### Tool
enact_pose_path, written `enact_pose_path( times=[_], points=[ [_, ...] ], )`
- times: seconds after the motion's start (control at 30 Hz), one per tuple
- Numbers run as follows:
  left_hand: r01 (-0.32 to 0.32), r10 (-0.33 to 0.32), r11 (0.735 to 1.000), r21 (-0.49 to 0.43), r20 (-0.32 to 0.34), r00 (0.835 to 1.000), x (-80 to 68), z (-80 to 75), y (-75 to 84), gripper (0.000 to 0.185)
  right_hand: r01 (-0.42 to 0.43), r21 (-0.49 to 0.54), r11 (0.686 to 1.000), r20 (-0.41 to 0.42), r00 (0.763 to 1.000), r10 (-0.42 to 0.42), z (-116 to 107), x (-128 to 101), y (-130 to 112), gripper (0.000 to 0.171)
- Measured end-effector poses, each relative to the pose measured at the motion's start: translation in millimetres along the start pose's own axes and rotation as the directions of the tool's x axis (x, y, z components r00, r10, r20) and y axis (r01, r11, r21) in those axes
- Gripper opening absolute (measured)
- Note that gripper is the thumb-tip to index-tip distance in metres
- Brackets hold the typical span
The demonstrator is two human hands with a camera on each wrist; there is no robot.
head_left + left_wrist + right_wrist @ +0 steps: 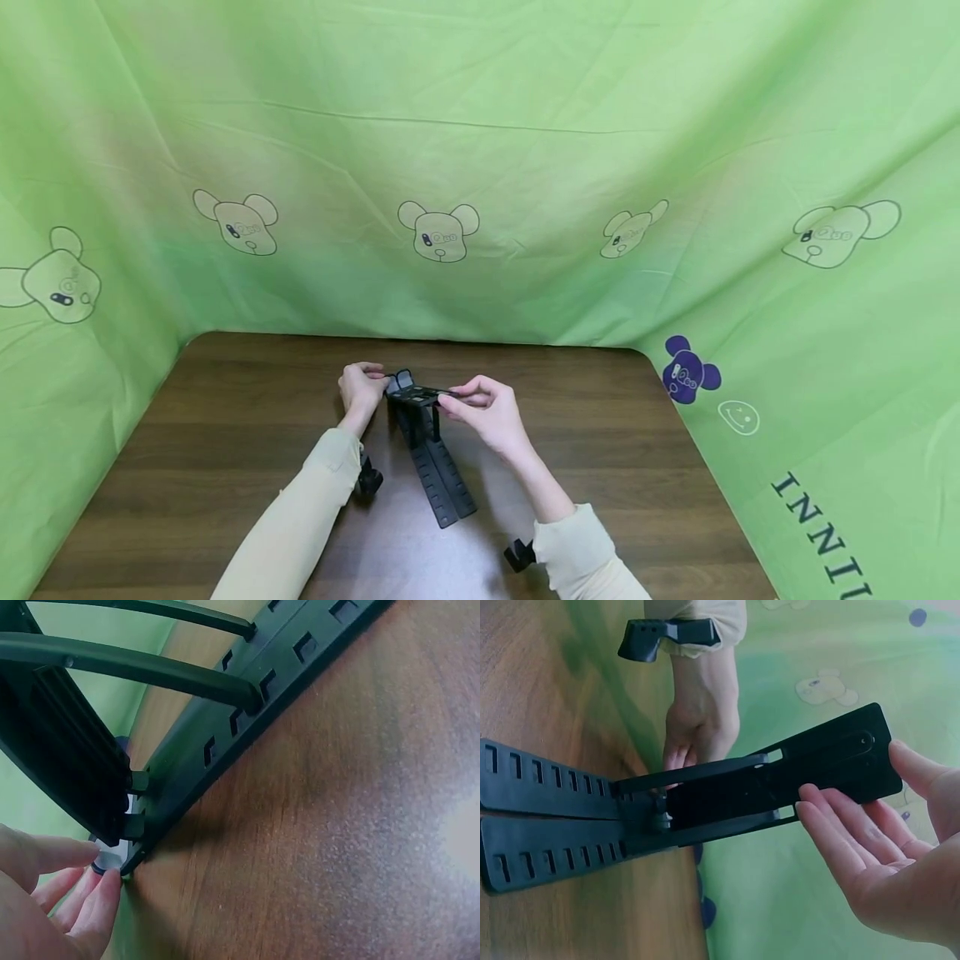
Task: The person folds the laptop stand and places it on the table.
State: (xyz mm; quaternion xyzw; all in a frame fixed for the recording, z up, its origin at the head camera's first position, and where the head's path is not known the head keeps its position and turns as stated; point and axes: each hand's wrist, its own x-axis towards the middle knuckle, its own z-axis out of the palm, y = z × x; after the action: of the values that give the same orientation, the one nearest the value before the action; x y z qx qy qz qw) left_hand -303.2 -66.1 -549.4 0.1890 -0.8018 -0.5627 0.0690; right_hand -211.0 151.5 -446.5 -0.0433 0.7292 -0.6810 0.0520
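A black folding stand [442,479] lies on the table, its slotted base running from its far end back toward me. Hinged to that base is a dark panel [821,761], raised at a slant, with two thin struts [150,667] reaching down into the slots. My left hand [362,390] is at the hinge end, where thumb and fingers pinch a small pale lip [111,860]. At the panel's raised end, my right hand [487,412] holds the edge between thumb and fingertips. The right wrist view shows that thumb on the end edge and the fingers along the side.
The brown wooden table [600,442] is bordered at the back and sides by a green curtain [442,167] printed with bear heads. Small black wrist cameras, one near the left sleeve [318,492] and one near the right sleeve [577,542], hang close over the tabletop.
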Motion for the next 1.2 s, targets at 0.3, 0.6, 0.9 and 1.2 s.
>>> enact_pose_path(
  times=[0.3,0.6,0.9,1.2],
  points=[
    [-0.005,0.007,0.999,-0.042,0.056,0.998,2.3,0.2,-1.3,0.021,-0.005,-0.084,0.996,-0.046,0.999,0.001,8,-5,-2,0.017],
    [-0.044,0.050,0.998,-0.042,0.152,0.987,-1.7,-2.5,2.2,0.028,0.005,-0.109,0.994,-0.084,0.996,-0.014,14,-8,-5,0.019],
    [-0.223,0.203,0.975,0.022,0.338,0.919,-11.6,-16.6,1.8,0.039,0.045,-0.166,0.985,-0.079,0.995,-0.058,9,-14,-2,0.027],
    [-0.555,0.403,0.800,0.226,0.483,0.777,-8.1,-31.3,-68.7,0.059,0.216,-0.389,0.895,0.116,0.976,-0.185,-25,-20,27,0.048]
  ],
)
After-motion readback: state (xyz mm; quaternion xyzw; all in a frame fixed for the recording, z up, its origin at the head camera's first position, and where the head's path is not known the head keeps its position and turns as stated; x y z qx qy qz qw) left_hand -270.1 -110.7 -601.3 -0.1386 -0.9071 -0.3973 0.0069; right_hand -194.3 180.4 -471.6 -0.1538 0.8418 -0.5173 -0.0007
